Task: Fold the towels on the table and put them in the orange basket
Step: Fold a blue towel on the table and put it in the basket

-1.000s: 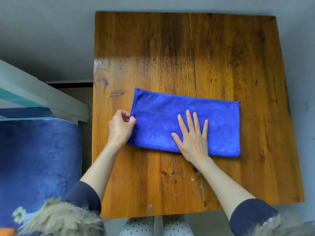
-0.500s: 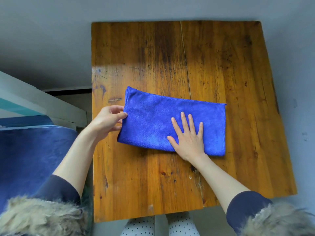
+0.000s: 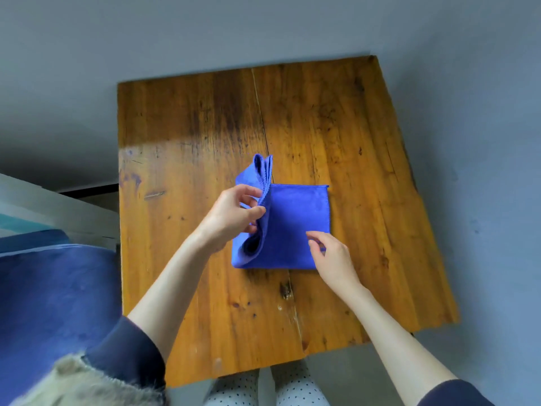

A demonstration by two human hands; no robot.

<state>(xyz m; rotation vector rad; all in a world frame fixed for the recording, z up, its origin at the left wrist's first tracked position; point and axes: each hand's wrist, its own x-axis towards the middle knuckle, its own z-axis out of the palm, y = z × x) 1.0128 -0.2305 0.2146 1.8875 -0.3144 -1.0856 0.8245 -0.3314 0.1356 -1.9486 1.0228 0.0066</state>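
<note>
I count one blue towel (image 3: 295, 224) mid-table (image 3: 181, 136). Left hand (image 3: 234, 215) pinches its raised left half in curled fingers; right hand (image 3: 330, 253), fingers bent, presses the near right corner.

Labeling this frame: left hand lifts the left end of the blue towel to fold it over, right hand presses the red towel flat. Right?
One error: there is no red towel. The head view shows the right hand on the same blue towel whose left end the left hand lifts. The rest stands.
</note>
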